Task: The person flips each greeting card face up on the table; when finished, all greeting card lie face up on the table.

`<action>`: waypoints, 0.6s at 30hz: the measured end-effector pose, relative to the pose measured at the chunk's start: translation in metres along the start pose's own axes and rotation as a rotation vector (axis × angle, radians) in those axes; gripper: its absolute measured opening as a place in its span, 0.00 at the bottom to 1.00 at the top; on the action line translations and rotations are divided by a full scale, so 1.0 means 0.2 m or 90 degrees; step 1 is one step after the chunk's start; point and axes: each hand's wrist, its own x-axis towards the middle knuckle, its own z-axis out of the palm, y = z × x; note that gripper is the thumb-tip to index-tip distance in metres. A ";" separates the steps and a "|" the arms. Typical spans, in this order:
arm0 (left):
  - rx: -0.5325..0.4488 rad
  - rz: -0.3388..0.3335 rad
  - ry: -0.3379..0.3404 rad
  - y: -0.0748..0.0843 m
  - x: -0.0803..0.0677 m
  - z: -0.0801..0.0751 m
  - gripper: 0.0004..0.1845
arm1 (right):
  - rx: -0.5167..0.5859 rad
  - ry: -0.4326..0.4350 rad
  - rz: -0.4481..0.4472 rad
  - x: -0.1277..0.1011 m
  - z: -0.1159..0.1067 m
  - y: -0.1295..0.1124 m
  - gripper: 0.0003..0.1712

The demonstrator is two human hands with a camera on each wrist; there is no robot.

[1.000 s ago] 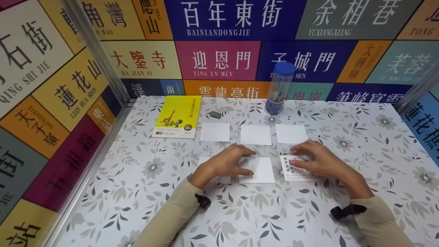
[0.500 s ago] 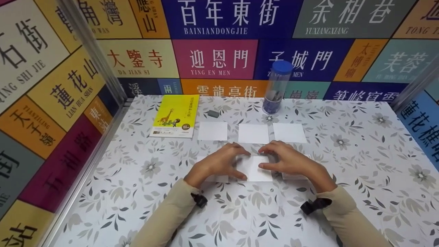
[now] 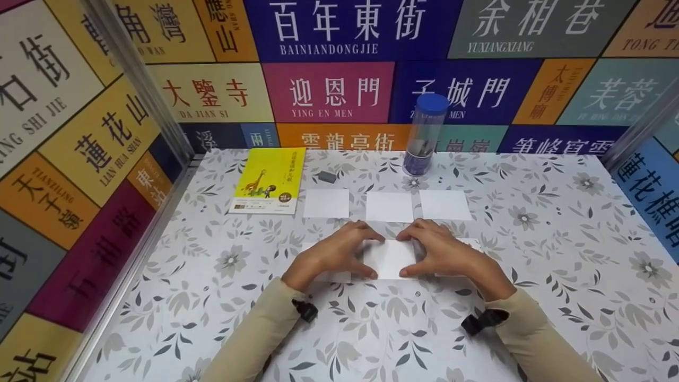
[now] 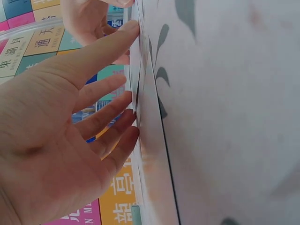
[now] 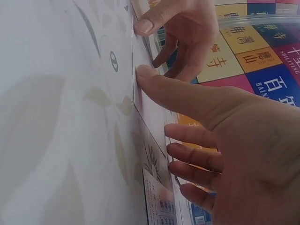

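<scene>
A blank white card [image 3: 391, 260] lies flat on the table between both hands. My left hand [image 3: 339, 249] arches at its left side, thumb at the near edge and fingertips at the far edge. On the right, my right hand [image 3: 445, 249] mirrors that pose. In the right wrist view, the right thumb touches the card [image 5: 149, 101] and the other fingers extend fairly straight. The left wrist view also has the left fingers [image 4: 105, 119] stretched towards the surface. Partly hidden under the right hand is a card with printed characters [image 5: 160, 202]; another card [image 3: 337, 276] lies under the left hand.
Three white cards, left [image 3: 327, 203], middle [image 3: 389, 206] and right [image 3: 445, 205], form a row farther back. Behind them are a yellow book [image 3: 268, 180], a small dark grey block [image 3: 327, 176] and a clear, blue-capped tube [image 3: 426, 132]. Sign-covered panels [image 3: 329, 93] border the table.
My right hand has moved left from the printed card to the middle blank card, its thumb and fingers now at that card's edges. The left hand stays nearly in place.
</scene>
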 end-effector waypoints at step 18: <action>-0.154 0.091 0.088 -0.06 0.02 -0.03 0.27 | 0.024 0.073 -0.006 0.03 0.00 -0.04 0.23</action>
